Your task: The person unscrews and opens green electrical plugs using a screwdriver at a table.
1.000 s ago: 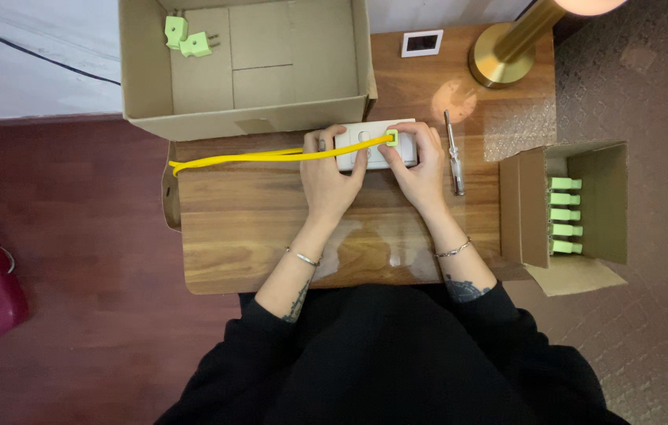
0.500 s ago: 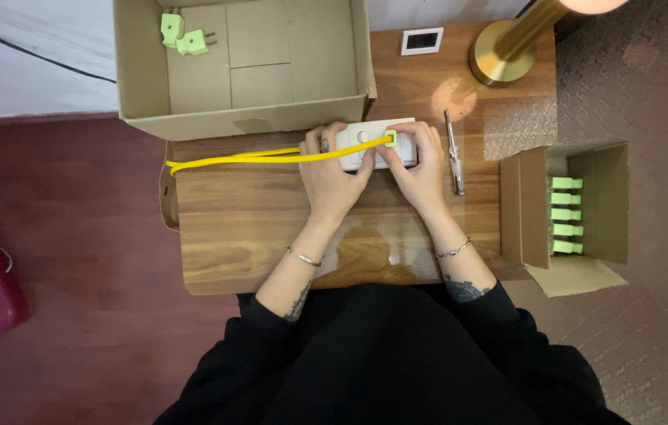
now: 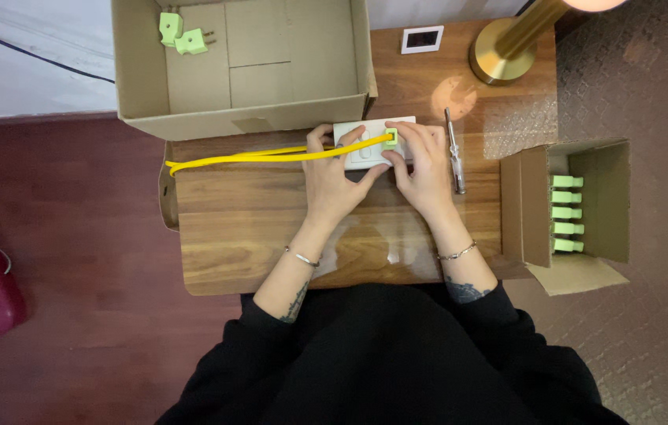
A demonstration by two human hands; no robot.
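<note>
White socket block point(image 3: 365, 145) on bench point(image 3: 271, 228), far edge, just before open carton point(image 3: 239, 71). Left hand point(image 3: 334, 177) clamps block's left half. Right hand point(image 3: 424, 161) pinches green plug point(image 3: 390, 138) at block's right end; nearer hand. Yellow cable point(image 3: 255, 157) trails left, long axis left-right.

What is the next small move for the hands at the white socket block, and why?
Probably press the green plug fully in with the right hand: its fingers sit on the plug, and the left hand steadies the white block.
</note>
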